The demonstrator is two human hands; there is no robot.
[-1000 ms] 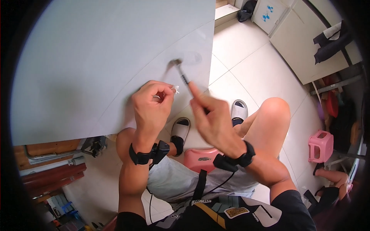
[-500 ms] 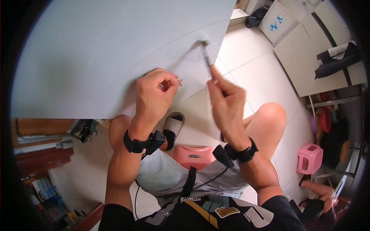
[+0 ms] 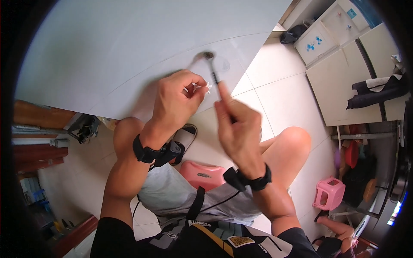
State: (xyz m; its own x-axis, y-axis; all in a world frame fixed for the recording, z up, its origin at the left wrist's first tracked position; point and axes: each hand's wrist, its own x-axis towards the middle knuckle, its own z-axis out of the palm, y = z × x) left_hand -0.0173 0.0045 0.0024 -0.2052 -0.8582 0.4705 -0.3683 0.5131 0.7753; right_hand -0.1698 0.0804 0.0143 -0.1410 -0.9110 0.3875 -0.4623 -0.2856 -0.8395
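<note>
**Brush Held Over the Grey Sheet**

We saw a pink stool (image 3: 202,175) below our wrists and a second pink stool (image 3: 329,193) well off to the right. A large grey sheet (image 3: 129,51) lay beyond both hands. Our right hand (image 3: 236,129) gripped a thin brush (image 3: 212,69) (tip touching the sheet). Our left hand (image 3: 176,99) was curled shut, pinching a small white scrap (image 3: 208,87) just beside the brush.

Single head-worn fisheye view, steeply downward, close above the white board (image 3: 129,51) and lap.
</note>
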